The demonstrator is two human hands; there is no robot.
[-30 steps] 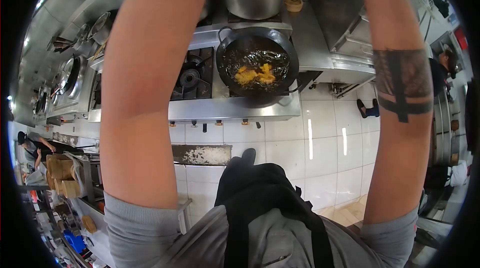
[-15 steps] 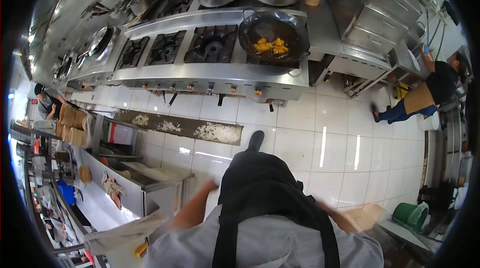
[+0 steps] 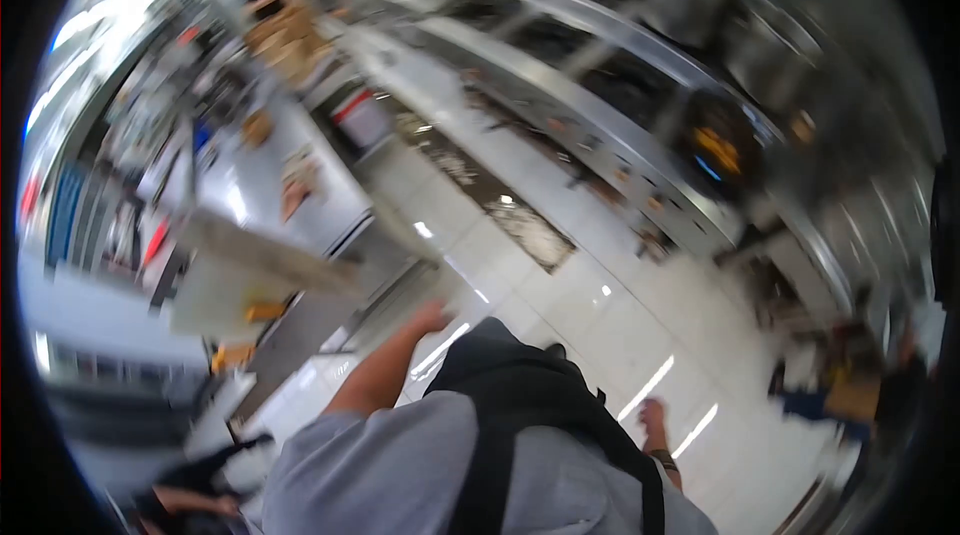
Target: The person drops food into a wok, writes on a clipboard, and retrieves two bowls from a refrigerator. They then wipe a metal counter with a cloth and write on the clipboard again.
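1. The picture is strongly blurred, so many details cannot be read.
2. The left hand (image 3: 432, 317) hangs in front of the body, above the white floor (image 3: 600, 315). It holds nothing that I can see. The fingers look loosely curled, but I cannot tell if they are together or apart.
3. The right hand (image 3: 652, 413) is low at the right side, beside the dark apron (image 3: 520, 385). It looks empty. The blur hides the fingers, so I cannot tell their state.
4. The nearest thing to the left hand is the steel counter (image 3: 290, 195) on the left. The hand is near its corner but does not touch it.
5. A pale flat sheet (image 3: 215, 290) lies at the near end of this counter, with a small yellow thing (image 3: 265, 312) beside it.
6. Across the floor, well apart from both hands, the stove line (image 3: 600, 105) runs diagonally. A dark wok (image 3: 720, 150) with yellow food stands on it.
7. A person (image 3: 840, 390) stands at the far right edge, blurred.
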